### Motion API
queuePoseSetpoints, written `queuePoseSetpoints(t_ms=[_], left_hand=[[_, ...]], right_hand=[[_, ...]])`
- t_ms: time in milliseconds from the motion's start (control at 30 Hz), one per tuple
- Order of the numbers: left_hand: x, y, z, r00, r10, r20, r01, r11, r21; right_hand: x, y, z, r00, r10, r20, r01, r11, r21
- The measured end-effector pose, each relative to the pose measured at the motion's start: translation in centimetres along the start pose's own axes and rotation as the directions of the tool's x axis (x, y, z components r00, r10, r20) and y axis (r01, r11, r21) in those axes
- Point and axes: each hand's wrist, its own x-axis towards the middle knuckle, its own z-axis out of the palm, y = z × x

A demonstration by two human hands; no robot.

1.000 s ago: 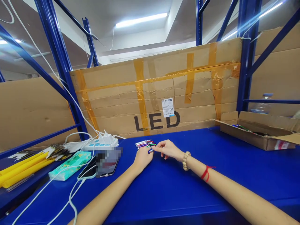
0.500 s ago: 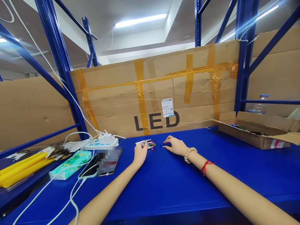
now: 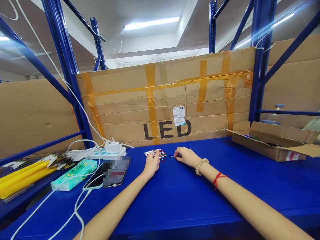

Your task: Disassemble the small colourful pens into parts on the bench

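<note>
A small bunch of coloured pen-like sticks (image 3: 160, 153) lies on the blue table (image 3: 190, 200), near the cardboard wall. My left hand (image 3: 151, 164) rests at the left end of the bunch, fingers curled onto the sticks. My right hand (image 3: 186, 155), with a bead bracelet and a red string on the wrist, lies just right of the bunch. Its fingertips pinch a small blue piece (image 3: 172, 156) against the table.
A taped cardboard sheet marked LED (image 3: 167, 103) stands behind. A power strip with chargers (image 3: 107, 151), white cables, a phone (image 3: 110, 173), a teal tissue pack (image 3: 73, 175) and yellow sticks (image 3: 22, 176) lie to the left. An open cardboard box (image 3: 272, 145) sits at the right.
My hands have parted: the right one carried the small blue piece from between both hands to the table right of the bunch, and the left one moved up onto the sticks.
</note>
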Motion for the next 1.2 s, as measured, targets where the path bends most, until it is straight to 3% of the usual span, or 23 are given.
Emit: queuePoseSetpoints(t_ms=[233,333,467,633,867,1067,1200], left_hand=[[-0.1,0.1,-0.1,0.998,-0.013,0.056,0.013,1.000,0.004],[-0.2,0.1,0.0,0.994,-0.018,0.104,0.014,0.999,0.034],[-0.1,-0.1,-0.1,0.991,-0.026,0.130,0.021,0.999,0.041],[0.3,-0.5,-0.2,0.992,-0.013,0.123,0.011,1.000,0.013],[0.0,-0.7,0.1,0.977,0.083,0.199,-0.104,0.990,0.098],[0.1,-1.1,-0.1,0.967,0.177,0.181,-0.216,0.949,0.228],[0.2,-1.0,-0.2,0.966,0.168,0.196,-0.203,0.963,0.178]], right_hand=[[-0.2,-1.0,-0.1,0.994,0.105,0.043,-0.104,0.994,-0.017],[-0.3,-1.3,-0.1,0.995,0.096,0.038,-0.095,0.995,-0.020],[-0.2,-1.3,-0.3,0.999,0.046,-0.019,-0.045,0.999,0.012],[0.0,-1.7,-1.0,0.982,-0.106,-0.154,0.121,0.989,0.091],[-0.3,-3.3,-1.5,0.938,-0.285,-0.197,0.303,0.951,0.067],[-0.3,-3.1,-1.3,0.927,-0.301,-0.223,0.327,0.941,0.091],[-0.2,-2.9,-0.9,0.928,-0.290,-0.232,0.326,0.936,0.135]])
